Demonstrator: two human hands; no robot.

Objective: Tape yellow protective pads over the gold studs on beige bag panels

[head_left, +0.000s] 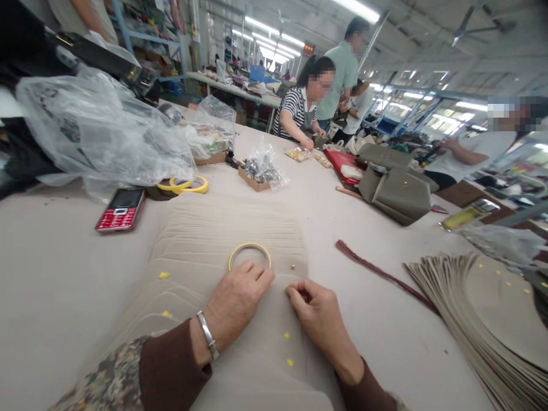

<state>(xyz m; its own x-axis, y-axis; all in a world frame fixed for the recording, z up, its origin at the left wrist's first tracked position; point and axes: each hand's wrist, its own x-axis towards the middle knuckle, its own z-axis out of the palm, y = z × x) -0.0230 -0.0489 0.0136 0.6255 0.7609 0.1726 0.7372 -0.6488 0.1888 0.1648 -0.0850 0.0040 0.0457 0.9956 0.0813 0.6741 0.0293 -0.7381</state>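
- red button phone [121, 210] lying face up, right next to a big crumpled clear plastic bag [107, 137]
- little cardboard box [253, 180] full of bagged metal bits [261, 165]
- olive handbag [396, 191], with something bright red [340, 165] just behind it
- bottle [471, 214] with yellowish stuff inside
- person in a striped top [291, 111] bent over small gold pieces [297, 154]
- ceiling fan [466, 25] up top

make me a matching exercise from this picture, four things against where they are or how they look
1. left hand
2. right hand
3. phone
4. reddish-brown strip

a. red, with a keypad
b. no bracelet, thumb and forefinger close together
c. long, thin, right of both hands
d. at the thin tape roll, bracelet on its wrist

Pairs: 1-d, 2-b, 3-a, 4-c
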